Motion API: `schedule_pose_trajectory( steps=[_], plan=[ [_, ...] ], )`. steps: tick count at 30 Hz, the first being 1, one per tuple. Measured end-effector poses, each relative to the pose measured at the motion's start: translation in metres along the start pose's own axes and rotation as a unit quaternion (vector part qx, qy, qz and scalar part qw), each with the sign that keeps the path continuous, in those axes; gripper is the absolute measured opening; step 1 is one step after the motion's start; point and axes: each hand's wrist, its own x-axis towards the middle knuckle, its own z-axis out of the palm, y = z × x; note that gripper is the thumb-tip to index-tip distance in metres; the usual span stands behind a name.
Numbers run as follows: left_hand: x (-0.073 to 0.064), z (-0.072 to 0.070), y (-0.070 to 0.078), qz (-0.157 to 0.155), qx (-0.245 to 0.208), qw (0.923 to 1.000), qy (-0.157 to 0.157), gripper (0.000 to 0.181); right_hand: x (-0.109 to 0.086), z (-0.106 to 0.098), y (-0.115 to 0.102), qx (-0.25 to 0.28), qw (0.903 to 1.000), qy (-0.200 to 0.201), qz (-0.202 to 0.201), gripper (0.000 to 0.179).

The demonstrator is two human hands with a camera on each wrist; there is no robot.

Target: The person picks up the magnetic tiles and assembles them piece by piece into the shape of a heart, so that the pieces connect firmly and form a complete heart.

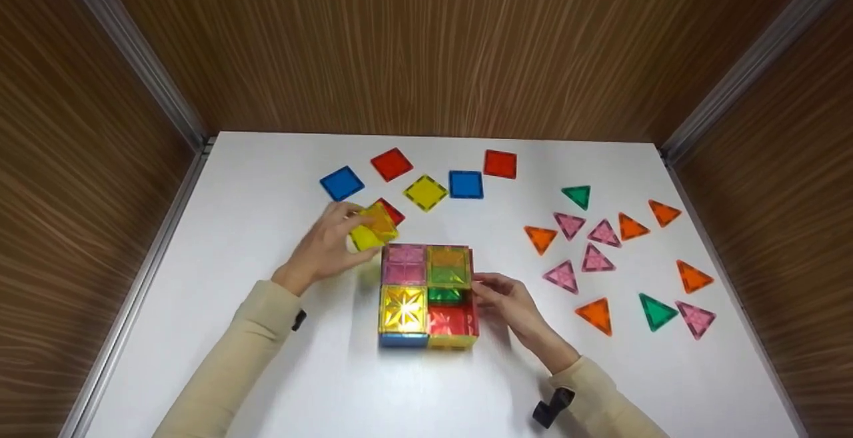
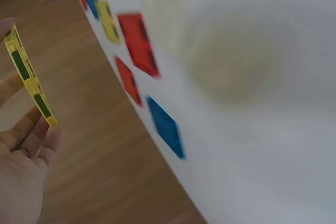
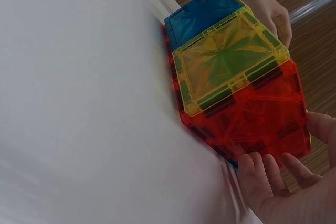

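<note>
My left hand [image 1: 326,241] pinches a yellow square magnetic tile [image 1: 373,227] between thumb and fingers, above the table; in the left wrist view the tile [image 2: 31,80] is seen edge-on. To its right stands a box-shaped block of translucent magnetic tiles [image 1: 404,310], two cells by two. Pink and yellow squares cover three cells on top, while the front right cell is uncovered and shows red and green inside. My right hand [image 1: 513,308] rests its fingers against the block's right side, touching a red wall [image 3: 257,114] in the right wrist view.
Behind the block lie loose square tiles, among them a blue one [image 1: 342,183], a red one [image 1: 391,164] and a yellow one [image 1: 426,193]. Several orange, pink and green triangle tiles [image 1: 598,258] are scattered at the right. Wood-grain panels [image 1: 426,45] enclose the white table.
</note>
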Motion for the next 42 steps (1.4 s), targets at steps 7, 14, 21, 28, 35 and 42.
schedule_pose_trajectory(
  steps=[7, 14, 21, 28, 35, 42],
  plan=[
    [-0.008, 0.022, 0.061, 0.108, 0.006, 0.9902, -0.088, 0.049, 0.001, -0.001, 0.000, -0.002, 1.0000, 0.004, 0.006, 0.051],
    [-0.014, 0.045, 0.092, 0.160, 0.021, 0.9735, -0.162, 0.050, 0.002, 0.000, 0.000, 0.003, 1.0000, 0.007, -0.006, 0.046],
    [-0.015, 0.060, 0.103, 0.205, 0.052, 0.9627, -0.168, 0.052, 0.002, -0.001, -0.001, 0.006, 0.9998, 0.000, -0.018, 0.047],
    [-0.017, 0.068, 0.104, 0.196, 0.051, 0.9586, -0.200, 0.051, 0.002, -0.001, -0.001, 0.011, 0.9998, -0.004, -0.019, 0.047],
    [-0.021, 0.066, 0.097, 0.189, 0.019, 0.9659, -0.176, 0.053, 0.000, -0.001, -0.001, 0.009, 0.9998, -0.004, -0.020, 0.049],
    [-0.032, 0.050, 0.063, 0.003, -0.052, 0.9956, -0.077, 0.055, -0.018, -0.001, 0.001, -0.053, 0.9965, -0.028, -0.059, 0.054]
  ],
)
